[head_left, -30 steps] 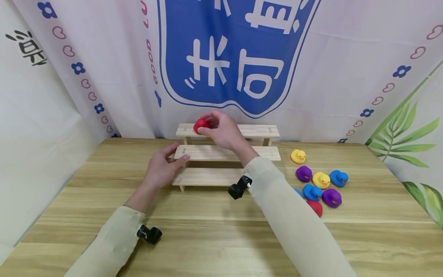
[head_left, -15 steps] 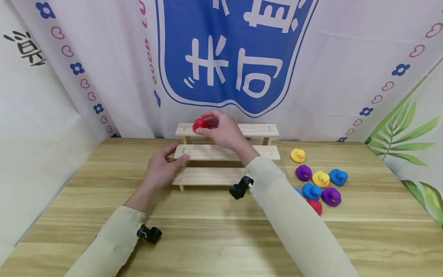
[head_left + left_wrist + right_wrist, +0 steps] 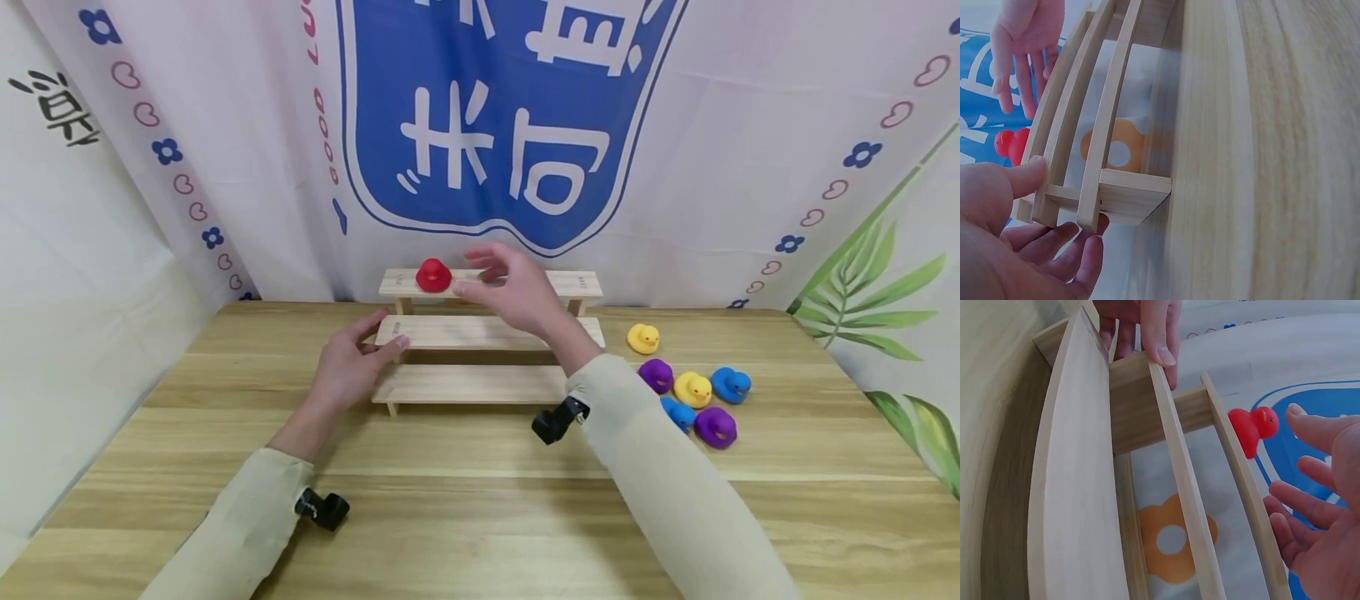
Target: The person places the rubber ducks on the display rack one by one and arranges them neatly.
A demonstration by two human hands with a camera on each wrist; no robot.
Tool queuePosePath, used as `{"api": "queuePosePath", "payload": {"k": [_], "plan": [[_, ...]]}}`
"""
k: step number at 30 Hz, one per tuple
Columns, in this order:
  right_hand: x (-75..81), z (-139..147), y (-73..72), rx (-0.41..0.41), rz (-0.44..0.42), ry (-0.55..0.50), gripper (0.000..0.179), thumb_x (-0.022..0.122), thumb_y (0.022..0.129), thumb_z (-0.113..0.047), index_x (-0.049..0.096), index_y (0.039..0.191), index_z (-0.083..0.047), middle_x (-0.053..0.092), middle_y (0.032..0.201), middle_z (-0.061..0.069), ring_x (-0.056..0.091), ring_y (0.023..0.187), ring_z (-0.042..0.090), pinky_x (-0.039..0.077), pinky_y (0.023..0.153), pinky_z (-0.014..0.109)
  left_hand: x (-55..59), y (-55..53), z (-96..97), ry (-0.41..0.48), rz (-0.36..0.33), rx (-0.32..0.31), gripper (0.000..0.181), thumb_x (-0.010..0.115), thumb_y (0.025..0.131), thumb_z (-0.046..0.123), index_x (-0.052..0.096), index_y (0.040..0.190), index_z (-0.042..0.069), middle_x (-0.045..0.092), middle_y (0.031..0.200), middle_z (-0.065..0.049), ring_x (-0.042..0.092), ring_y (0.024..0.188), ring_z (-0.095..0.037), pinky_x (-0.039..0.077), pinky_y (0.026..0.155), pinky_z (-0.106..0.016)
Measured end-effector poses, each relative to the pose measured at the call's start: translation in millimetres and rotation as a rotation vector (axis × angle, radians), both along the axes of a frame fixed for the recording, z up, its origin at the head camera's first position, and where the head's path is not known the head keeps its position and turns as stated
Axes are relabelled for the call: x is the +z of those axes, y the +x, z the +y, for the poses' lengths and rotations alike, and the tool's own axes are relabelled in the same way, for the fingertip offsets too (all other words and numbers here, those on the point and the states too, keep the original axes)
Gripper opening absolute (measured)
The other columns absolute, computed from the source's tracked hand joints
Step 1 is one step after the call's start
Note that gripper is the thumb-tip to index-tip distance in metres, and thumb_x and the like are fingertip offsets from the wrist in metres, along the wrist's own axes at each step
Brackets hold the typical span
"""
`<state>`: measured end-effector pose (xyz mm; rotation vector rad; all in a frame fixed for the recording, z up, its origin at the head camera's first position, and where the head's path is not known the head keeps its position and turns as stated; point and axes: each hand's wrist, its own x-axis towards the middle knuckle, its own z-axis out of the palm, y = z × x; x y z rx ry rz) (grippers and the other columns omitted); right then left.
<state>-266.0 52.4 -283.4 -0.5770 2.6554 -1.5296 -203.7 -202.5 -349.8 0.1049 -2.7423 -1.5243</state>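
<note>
A red rubber duck (image 3: 433, 276) sits by itself near the left end of the top tier of a three-tier wooden stand (image 3: 480, 384). Just right of it, my right hand (image 3: 521, 292) is apart from the duck with fingers spread and holding nothing, as the right wrist view also shows. My left hand (image 3: 348, 367) grips the left end of the stand's middle tier. Its thumb (image 3: 1027, 178) lies on top of that tier and the fingers bend around the end, seen in the left wrist view.
Right of the stand lie several rubber ducks: yellow ones (image 3: 643, 339), purple ones (image 3: 716, 427) and blue ones (image 3: 731, 385). My right sleeve (image 3: 660, 467) passes in front of part of this group. A printed curtain (image 3: 285, 167) hangs behind the wooden table (image 3: 420, 517).
My right hand has let go of the red duck and drawn back to the right. The duck stays on the top tier. My left hand has kept its place.
</note>
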Motion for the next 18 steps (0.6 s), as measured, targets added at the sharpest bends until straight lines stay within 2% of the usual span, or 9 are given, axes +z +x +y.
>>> {"api": "queuePosePath", "payload": {"k": [8,18], "plan": [[-3.7,31.1,8.1,-0.025,0.004,-0.054,0.053,0.081,0.096,-0.036,0.063,0.144,-0.024,0.065,0.147,0.006,0.062,0.131,0.023,0.054,0.111,0.046,0.1,0.1,-0.9,-0.003,0.002,-0.003,0.077,0.069,0.103,0.045,0.036,0.167,0.016,0.043,0.169,-0.013,0.063,0.120,-0.029,0.051,0.082,-0.019],[-10.7,75.6,16.0,-0.049,0.054,-0.048,0.047,0.077,0.099,-0.033,0.063,0.141,-0.015,0.067,0.142,0.009,0.064,0.128,0.026,0.051,0.114,0.049,-0.9,-0.7,-0.3,-0.004,0.001,0.002,0.078,0.069,0.103,0.044,0.035,0.167,0.015,0.043,0.169,-0.014,0.064,0.123,-0.030,0.051,0.082,-0.017]]}}
